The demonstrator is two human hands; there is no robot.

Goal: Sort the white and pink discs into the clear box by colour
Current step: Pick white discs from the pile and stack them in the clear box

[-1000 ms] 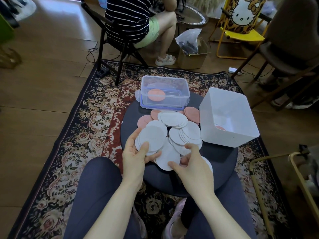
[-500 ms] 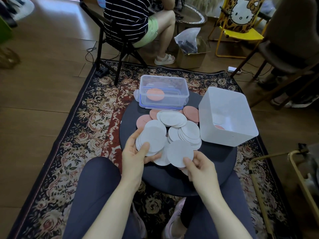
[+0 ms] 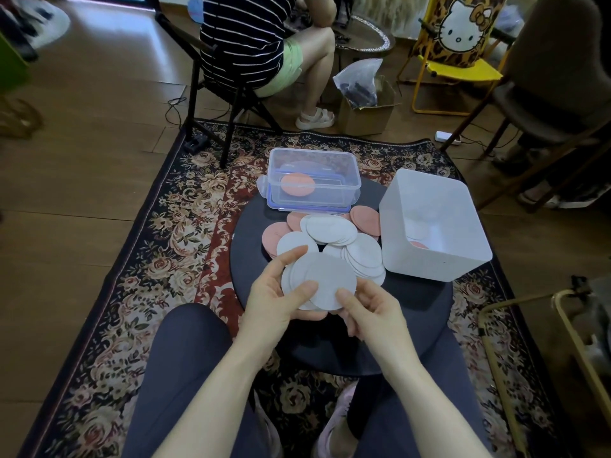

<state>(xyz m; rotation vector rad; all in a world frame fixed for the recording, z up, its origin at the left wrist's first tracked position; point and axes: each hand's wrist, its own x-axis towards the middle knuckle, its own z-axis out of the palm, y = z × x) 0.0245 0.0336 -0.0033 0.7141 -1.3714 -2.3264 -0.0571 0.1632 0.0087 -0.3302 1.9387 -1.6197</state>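
Note:
My left hand [image 3: 272, 302] grips a fanned stack of white discs [image 3: 319, 279] above the near part of the round dark stool top [image 3: 251, 272]. My right hand [image 3: 370, 312] pinches the lower right edge of the topmost white disc, which lies on that stack. More white discs [image 3: 330, 228] and pink discs [image 3: 365, 219] lie heaped on the stool behind my hands. The clear box [image 3: 312, 180] stands at the stool's far edge with one pink disc [image 3: 297, 184] in it.
A white opaque bin [image 3: 433, 226] stands at the right of the stool, with discs at its bottom. A patterned rug [image 3: 158, 246] lies beneath. A seated person [image 3: 258, 44] on a black chair is beyond the rug. A gold-framed rack [image 3: 515, 358] stands at the right.
My right hand lifted a white disc from the pile and carried it left onto the stack in my left hand. The left hand's stack shifted slightly toward the right.

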